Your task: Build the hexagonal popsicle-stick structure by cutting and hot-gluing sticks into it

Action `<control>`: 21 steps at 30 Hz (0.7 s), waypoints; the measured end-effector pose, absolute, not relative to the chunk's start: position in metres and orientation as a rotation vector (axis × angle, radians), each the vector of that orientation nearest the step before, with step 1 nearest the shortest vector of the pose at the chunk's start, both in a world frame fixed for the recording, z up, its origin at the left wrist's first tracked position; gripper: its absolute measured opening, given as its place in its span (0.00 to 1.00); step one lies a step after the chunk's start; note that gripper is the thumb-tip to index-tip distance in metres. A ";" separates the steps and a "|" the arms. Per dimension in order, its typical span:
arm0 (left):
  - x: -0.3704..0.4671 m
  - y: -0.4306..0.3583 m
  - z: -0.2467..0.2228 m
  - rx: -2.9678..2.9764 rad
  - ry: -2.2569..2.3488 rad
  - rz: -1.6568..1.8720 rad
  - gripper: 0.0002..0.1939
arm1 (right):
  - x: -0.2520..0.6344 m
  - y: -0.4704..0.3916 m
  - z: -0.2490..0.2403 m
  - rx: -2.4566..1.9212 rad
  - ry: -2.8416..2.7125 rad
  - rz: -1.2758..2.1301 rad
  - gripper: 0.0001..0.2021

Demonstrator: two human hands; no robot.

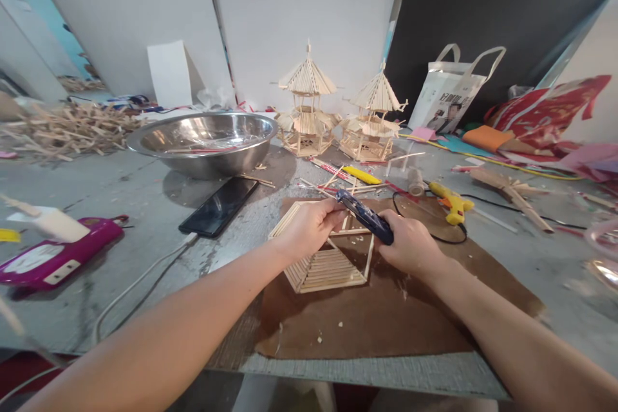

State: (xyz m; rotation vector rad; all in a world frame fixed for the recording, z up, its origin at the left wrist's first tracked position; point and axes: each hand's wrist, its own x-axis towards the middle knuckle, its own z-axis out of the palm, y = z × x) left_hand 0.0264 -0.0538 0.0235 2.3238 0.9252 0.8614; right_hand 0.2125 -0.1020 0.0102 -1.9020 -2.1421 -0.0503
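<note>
My right hand [410, 244] is closed round the handle of a dark blue hand tool [365, 215], long and slim like a cutter. Its far end points up and left, to the fingertips of my left hand [309, 226]. Those fingers are pinched together at the tool's head; what they hold is hidden. Beneath both hands lies a flat six-sided panel [333, 270] of thin wooden sticks. Its near and left sections are filled with rows of sticks, while the right side shows bare frame. A brown board [386, 322] lies under the panel.
Two stick-built pagodas [308, 122] [371, 122] stand behind. A steel basin [207, 141], a phone [219, 206] on a cable and a purple power strip [62, 257] are left. Right lies a yellow glue gun [451, 203]. A yellow-handled knife [362, 174] lies among loose sticks.
</note>
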 end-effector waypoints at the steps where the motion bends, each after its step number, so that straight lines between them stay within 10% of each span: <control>1: 0.026 -0.054 0.023 2.320 0.933 0.862 0.12 | 0.212 -0.101 0.010 -1.917 -2.140 -0.058 0.12; 21: 0.015 -0.038 0.036 2.252 1.105 0.077 0.08 | 0.223 -0.092 0.005 -2.183 -2.053 -0.146 0.21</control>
